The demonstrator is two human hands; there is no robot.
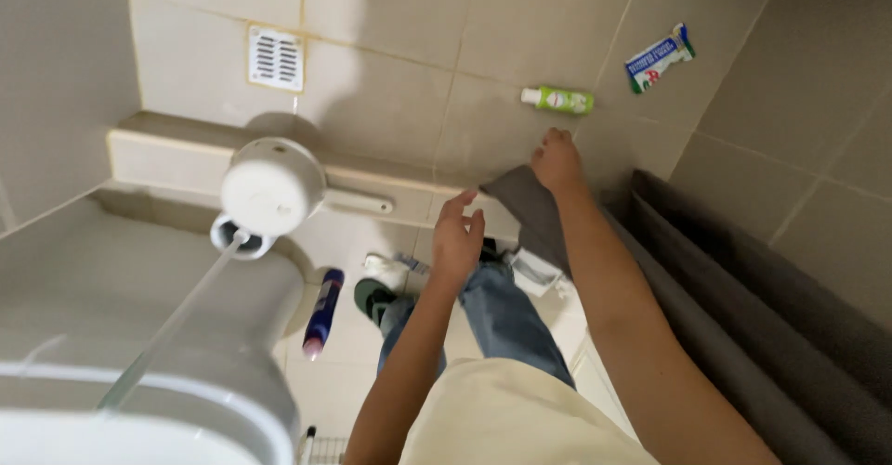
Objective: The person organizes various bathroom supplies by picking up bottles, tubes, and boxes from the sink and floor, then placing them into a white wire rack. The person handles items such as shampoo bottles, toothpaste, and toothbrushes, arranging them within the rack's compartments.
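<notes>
My right hand [557, 160] reaches forward and grips the far edge of a dark grey cloth [528, 207] that lies over the low tiled step. Beside the cloth's near corner, my left hand [457, 236] hovers with its fingers curled apart, and it holds nothing. A small green and white bottle [558, 100] lies on the floor tiles just beyond my right hand. Farther right lies a blue and white tube [659, 58].
A white toilet [139, 335] fills the lower left, with a round white lid [271, 186] and a toilet brush holder [237, 237] beside it. A blue and purple bottle [321, 312] lies by my feet. A floor drain [276, 57] sits at the back. Dark grey panels [762, 316] run along the right.
</notes>
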